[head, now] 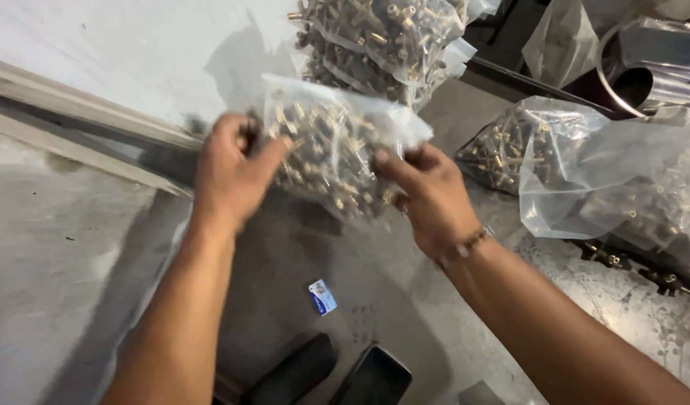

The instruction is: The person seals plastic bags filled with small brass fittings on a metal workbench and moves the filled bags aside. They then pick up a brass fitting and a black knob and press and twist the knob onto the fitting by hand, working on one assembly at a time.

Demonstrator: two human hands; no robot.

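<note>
A clear plastic bag (331,146) full of small brass and dark metal fittings is held up over the concrete floor by both of my hands. My left hand (229,172) grips its left edge, thumb across the front. On the bag's right side my right hand (429,196) pinches the plastic; a beaded bracelet circles that wrist.
More bags of the same fittings lie at the top (382,37) and at the right (510,146). A large, crumpled clear bag (622,180) sits far right, with loose fittings (611,259) below it. A small blue-white card (323,297) and black footwear (378,379) lie on the floor (75,247).
</note>
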